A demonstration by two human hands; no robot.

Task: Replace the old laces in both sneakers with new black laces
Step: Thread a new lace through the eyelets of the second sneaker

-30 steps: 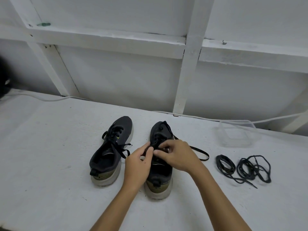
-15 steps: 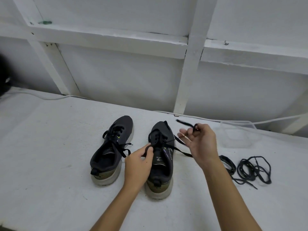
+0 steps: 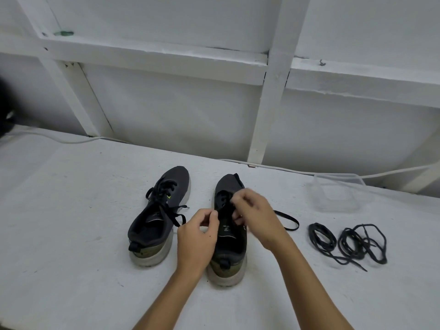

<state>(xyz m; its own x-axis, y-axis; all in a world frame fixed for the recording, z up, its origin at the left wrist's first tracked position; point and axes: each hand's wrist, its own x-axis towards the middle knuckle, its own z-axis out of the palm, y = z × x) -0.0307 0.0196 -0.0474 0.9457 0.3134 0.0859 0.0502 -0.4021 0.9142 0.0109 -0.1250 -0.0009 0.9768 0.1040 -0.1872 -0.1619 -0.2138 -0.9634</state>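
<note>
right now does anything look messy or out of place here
Mostly orderly. The right sneaker has a loose lace end trailing onto the table, and the spare black laces lie in a tangled heap.

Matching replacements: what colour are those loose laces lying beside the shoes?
Black, both coiled bundles of loose laces, seen in the head view.

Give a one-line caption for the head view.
Both hands, left and right, work the lace on the right sneaker; spare black laces lie alongside.
</note>
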